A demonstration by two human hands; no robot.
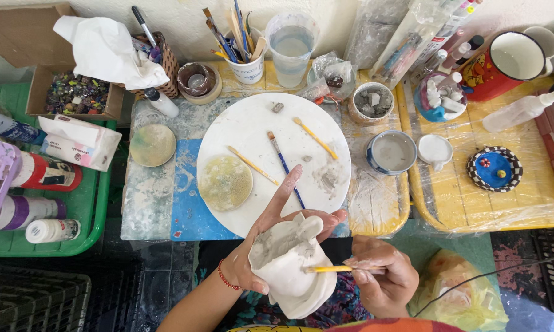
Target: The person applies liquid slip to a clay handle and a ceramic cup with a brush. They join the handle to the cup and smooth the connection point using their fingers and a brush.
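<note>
From the head view, my left hand (258,246) cradled the clay piece (292,264) below the white board (240,123), fingers wrapped under it. My right hand (381,276) pinched a yellow brush (326,268), tip touching the clay. I judged a hard press could dent the soft surface, or a loose palm could let it slip toward my lap, clear of the board.
</note>
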